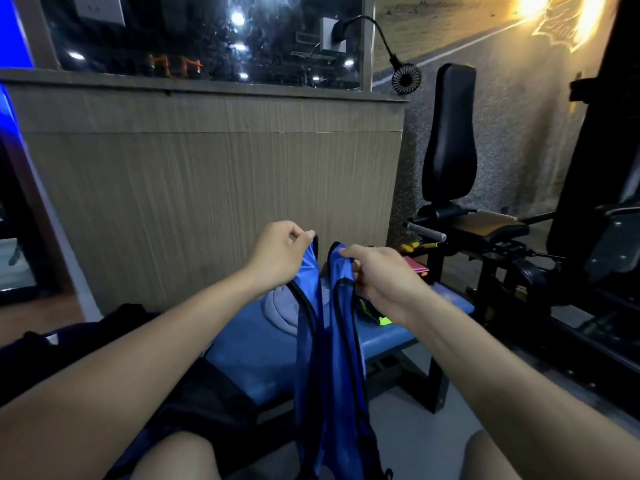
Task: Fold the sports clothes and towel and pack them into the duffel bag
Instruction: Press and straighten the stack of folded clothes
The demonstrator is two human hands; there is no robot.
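Blue vest (pixel 325 341) hangs over the bench (pixel 249 355), between my knees; my left hand (pixel 280 254) and right hand (pixel 381 282) each pinch one shoulder strap. I judge folding is only beginning; next I must bring the straps together.

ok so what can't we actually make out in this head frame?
- Blue jersey: its lower end is cut off by the bottom edge of the head view; the left hand and right hand cover its shoulder straps.
- Grey cloth: partly behind the jersey.
- Yellow-green item: mostly behind the right hand.
- Black bag: dark, under the left arm.
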